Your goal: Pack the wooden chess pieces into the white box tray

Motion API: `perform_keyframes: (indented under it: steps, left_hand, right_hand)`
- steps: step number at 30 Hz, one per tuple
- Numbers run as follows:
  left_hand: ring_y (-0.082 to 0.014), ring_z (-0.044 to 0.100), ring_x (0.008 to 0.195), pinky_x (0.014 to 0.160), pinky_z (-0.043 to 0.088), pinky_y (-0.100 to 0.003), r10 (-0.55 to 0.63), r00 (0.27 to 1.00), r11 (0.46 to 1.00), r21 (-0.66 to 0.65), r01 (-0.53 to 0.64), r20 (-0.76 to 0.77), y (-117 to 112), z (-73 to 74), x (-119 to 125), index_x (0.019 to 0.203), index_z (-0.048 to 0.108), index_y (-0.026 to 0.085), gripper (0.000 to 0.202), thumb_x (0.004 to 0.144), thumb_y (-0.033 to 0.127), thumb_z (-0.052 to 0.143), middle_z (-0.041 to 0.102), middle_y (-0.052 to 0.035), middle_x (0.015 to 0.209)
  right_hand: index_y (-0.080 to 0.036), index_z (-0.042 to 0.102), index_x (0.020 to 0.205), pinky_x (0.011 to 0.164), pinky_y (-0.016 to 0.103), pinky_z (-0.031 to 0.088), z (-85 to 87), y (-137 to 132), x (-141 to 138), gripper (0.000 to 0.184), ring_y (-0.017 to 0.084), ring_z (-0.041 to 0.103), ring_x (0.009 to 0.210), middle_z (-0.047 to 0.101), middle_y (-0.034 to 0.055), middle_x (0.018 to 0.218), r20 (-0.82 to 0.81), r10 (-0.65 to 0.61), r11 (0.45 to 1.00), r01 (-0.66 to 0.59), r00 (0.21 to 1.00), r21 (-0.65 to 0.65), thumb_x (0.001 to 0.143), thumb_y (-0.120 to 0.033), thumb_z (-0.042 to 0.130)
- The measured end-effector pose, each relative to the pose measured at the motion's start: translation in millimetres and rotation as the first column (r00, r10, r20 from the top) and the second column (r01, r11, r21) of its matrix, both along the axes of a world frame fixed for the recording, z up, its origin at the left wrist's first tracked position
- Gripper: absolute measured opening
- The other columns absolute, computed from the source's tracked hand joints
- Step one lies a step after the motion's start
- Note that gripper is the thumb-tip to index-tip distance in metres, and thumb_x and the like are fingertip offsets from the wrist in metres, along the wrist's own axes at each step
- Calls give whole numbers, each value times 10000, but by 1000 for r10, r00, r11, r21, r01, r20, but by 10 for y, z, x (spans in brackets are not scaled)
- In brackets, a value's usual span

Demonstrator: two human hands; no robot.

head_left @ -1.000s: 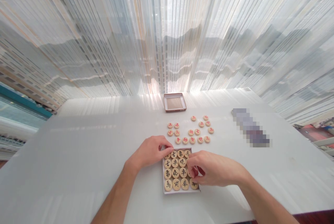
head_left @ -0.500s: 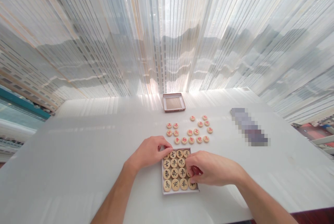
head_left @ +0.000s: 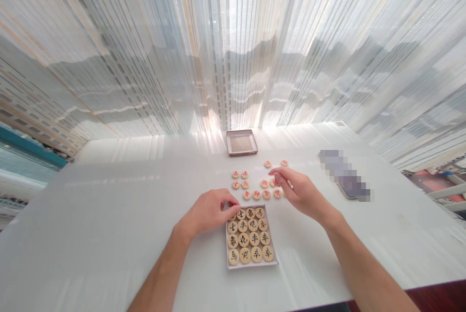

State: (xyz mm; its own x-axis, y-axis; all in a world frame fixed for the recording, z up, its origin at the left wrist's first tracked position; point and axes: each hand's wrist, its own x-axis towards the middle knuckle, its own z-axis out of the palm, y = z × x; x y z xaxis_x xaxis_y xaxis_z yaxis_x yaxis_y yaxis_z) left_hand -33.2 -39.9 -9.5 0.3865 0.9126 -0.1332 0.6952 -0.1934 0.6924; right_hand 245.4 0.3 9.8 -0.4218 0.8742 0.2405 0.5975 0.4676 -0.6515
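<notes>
A shallow white box [head_left: 229,263] near the table's front edge holds several round wooden chess pieces with black characters [head_left: 248,240]. My left hand [head_left: 209,211] rests at the box's far left corner, fingers curled on a piece there. Beyond the box lie several loose pieces with red characters [head_left: 251,185]. My right hand [head_left: 300,190] hovers over the right side of that group, fingers spread, covering some of them. I cannot see anything held in it.
The white table [head_left: 109,215] runs back to sheer striped curtains. A box lid [head_left: 241,142] with a dark rim lies at the far middle. A blurred flat object [head_left: 345,182] lies to the right of my right hand.
My right hand has left the box's right side and moved away from me to the red-character pieces. The box's right column now shows fully. My left hand has stayed put.
</notes>
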Motion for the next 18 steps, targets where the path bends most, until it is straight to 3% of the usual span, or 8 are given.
perform_keyframes:
  steps: [2, 6, 11, 14, 18]
  left_hand:
    - [-150, 571, 722, 668, 424, -256, 1, 1000, 1000, -1, -1, -4, 0, 5, 3, 889, 762, 284, 225, 902, 411, 576, 710, 22, 887]
    - [-156, 572, 721, 659, 425, -258, 4, 1000, 1000, 4, -4, -10, 0, 2, 12, 882, 762, 279, 238, 903, 419, 570, 707, 14, 882]
    - [-156, 572, 721, 660, 427, -258, 5, 1000, 1000, 4, -5, -13, -5, 10, 19, 880, 755, 276, 232, 903, 416, 571, 709, 14, 885]
    - [-157, 571, 721, 661, 428, -260, 7, 1000, 1000, 4, -7, -18, -6, 19, 18, 883, 751, 275, 230, 902, 416, 570, 711, 14, 889]
    - [-156, 572, 717, 656, 426, -260, 10, 1000, 1000, 8, -9, -23, -5, 16, 15, 878, 749, 275, 224, 899, 412, 573, 712, 15, 885]
  right_hand:
    - [-243, 606, 1148, 748, 296, 484, -46, 92, 87, 229, 178, 649, 834, 684, 26, 923, -45, -88, 994, 91, 995, 67, 1037, -263, 407]
    - [-239, 640, 1123, 795, 327, 514, -136, 273, 271, 220, 206, 663, 912, 696, 49, 1012, -86, -203, 953, 217, 975, 209, 1012, -248, 450]
    - [-243, 678, 1056, 681, 327, 536, -268, 439, 430, 166, 212, 659, 843, 704, 47, 1038, -63, -329, 907, 334, 942, 256, 963, -267, 542]
    - [-251, 693, 1028, 667, 337, 542, -322, 472, 443, 150, 224, 654, 850, 711, 45, 1019, -49, -324, 914, 326, 945, 242, 948, -270, 568]
    - [-266, 703, 1021, 620, 322, 538, -321, 421, 350, 145, 256, 630, 981, 715, 53, 1000, -21, -219, 955, 219, 975, 200, 946, -289, 580]
